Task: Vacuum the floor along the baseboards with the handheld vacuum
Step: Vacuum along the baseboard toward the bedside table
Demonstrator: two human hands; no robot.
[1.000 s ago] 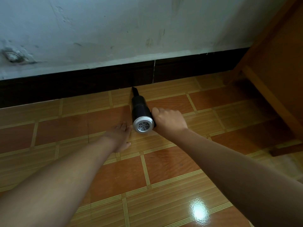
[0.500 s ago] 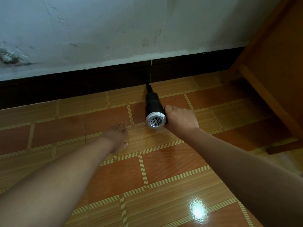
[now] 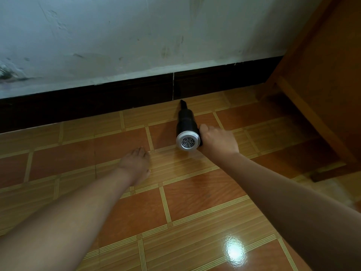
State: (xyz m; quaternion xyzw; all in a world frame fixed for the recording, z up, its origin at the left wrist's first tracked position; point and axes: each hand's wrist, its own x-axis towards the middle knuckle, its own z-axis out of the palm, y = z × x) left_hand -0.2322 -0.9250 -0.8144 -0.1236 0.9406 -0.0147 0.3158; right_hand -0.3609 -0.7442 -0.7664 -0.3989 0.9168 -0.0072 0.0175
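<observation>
Hands: our left hand [image 3: 134,165] lies flat on the floor [image 3: 195,202], fingers straight and holding nothing, likely propping us as we lean low. Our right hand [image 3: 218,140] wraps around the rear of the handheld vacuum [image 3: 186,126].
Vacuum: its black barrel is kept low with the silver vent facing us, so the nozzle [image 3: 183,104] slopes down to the tiles.
Nozzle: the tip sits just beside the baseboard [image 3: 97,100], near 1 seam, where we judge dust gathers.
Beyond: wooden furniture [image 3: 322,75] stands to the right and may block the run.
</observation>
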